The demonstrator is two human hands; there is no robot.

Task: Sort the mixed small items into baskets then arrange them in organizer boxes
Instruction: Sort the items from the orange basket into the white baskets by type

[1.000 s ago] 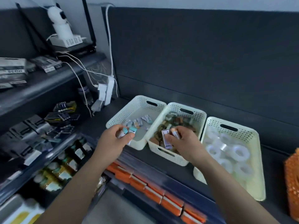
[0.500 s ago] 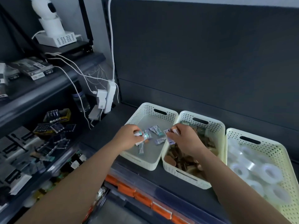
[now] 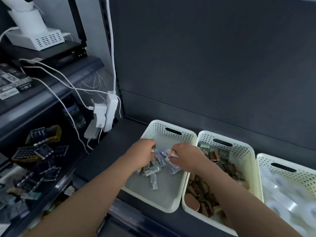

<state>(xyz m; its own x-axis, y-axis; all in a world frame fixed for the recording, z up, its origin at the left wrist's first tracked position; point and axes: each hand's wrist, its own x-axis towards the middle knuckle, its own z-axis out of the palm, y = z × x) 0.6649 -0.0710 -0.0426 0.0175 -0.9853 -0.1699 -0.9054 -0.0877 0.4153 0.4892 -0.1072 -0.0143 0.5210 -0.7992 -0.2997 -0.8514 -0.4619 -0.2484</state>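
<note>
Both over the left basket [image 3: 159,130], left hand [image 3: 142,151] curled round a teal-tipped packet [image 3: 155,148], right hand [image 3: 186,159] pinching white packets [image 3: 168,152], just above the loose pile [image 3: 152,170] inside.

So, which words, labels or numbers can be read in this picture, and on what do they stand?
None reads clearly.
On the boxes at far left: white print, too blurred.
On the packets in the left basket: labels too small.
On the battery packs: print blurred.
</note>
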